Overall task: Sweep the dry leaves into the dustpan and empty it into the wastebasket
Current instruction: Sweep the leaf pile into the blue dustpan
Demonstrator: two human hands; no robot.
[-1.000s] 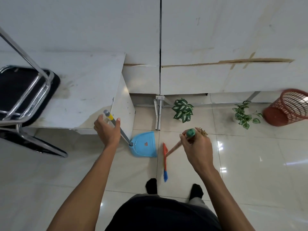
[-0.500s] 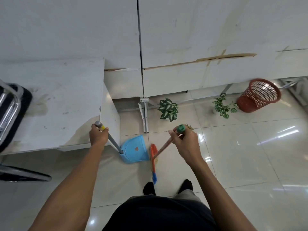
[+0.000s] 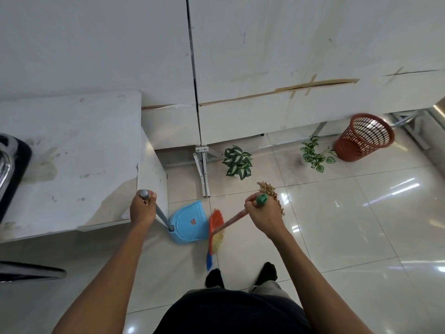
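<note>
head view: dustpan [image 3: 185,213] bears a small red label [image 3: 193,222], unreadable

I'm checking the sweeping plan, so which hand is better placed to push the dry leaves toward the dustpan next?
Right, probably. The right hand grips the broom, and the dry leaves lie just beyond it. The left hand only holds the dustpan by its handle.

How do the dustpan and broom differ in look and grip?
The dustpan is light blue on a grey handle, gripped by the left hand. The broom is orange-headed with a green-capped handle, gripped by the right hand. Both sit side by side before the feet.
</note>
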